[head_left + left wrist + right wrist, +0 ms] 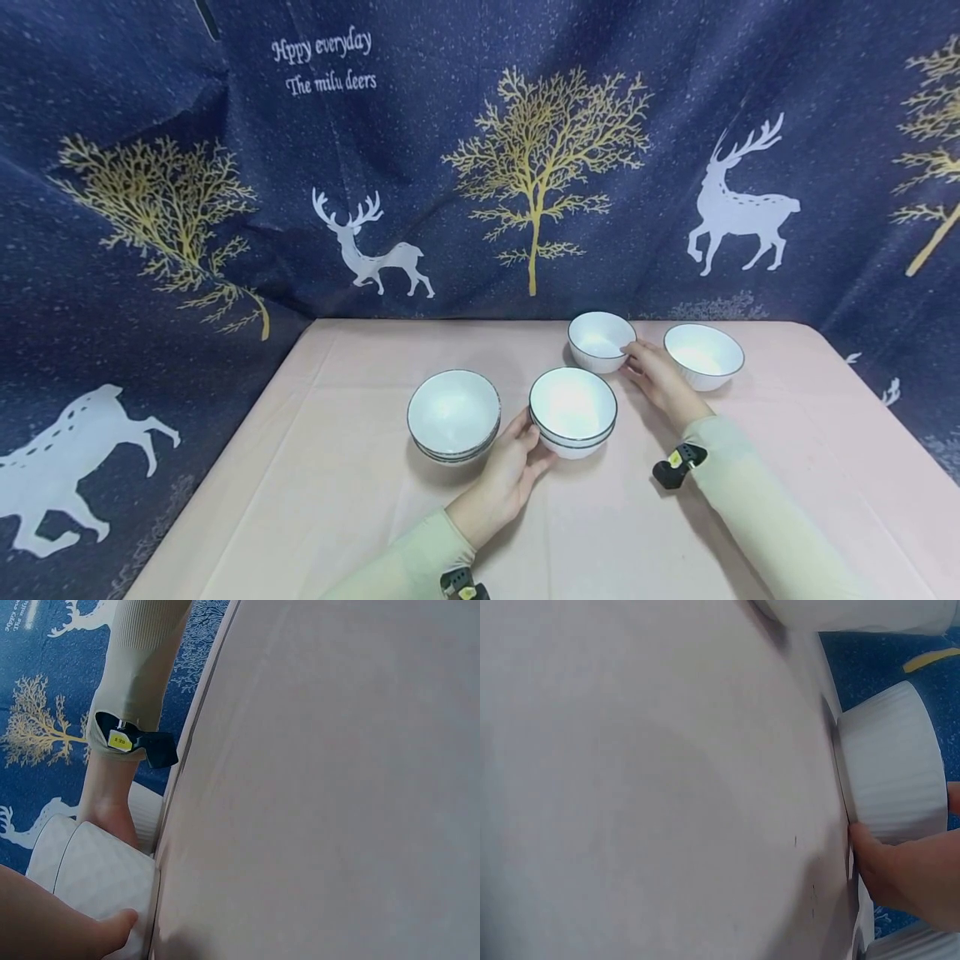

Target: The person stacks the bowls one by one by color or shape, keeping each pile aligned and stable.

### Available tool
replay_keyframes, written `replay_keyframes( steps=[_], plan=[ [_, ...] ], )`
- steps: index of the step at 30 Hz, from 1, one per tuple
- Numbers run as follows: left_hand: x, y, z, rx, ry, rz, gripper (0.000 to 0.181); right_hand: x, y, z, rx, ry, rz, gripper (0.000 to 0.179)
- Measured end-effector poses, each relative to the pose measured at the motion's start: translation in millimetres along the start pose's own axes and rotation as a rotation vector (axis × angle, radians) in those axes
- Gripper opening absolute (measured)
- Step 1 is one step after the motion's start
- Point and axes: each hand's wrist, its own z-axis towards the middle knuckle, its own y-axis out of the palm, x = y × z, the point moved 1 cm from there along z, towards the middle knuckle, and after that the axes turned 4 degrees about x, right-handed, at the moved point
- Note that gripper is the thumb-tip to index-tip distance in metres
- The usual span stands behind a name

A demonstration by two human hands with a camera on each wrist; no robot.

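Gripping the middle stack [573,404] by its near left side, the left hand [504,477] is partly closed, thumb near the rim. The right hand [662,377], also partly closed, pinches the right side of the back bowl [597,337], which is just beyond that stack, near the far edge of the table [300,483]. The left stack [453,412] sits just beside the left hand; the right bowl [705,352] stands near the right hand. All the bowls face mouth up.
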Motion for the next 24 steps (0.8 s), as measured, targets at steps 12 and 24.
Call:
replay_keyframes(
  steps=[12, 24],
  plan=[
    [0.8, 0.4, -2.2, -0.006, 0.003, -0.002, 0.055, 1.3, 0.7, -1.3, 0.010, 0.007, 0.011, 0.069],
    [0.3, 0.9, -1.5, 0.000, 0.002, -0.006, 0.054, 1.2, 2.6, -2.9, -0.003, -0.011, 0.017, 0.067]
  ],
)
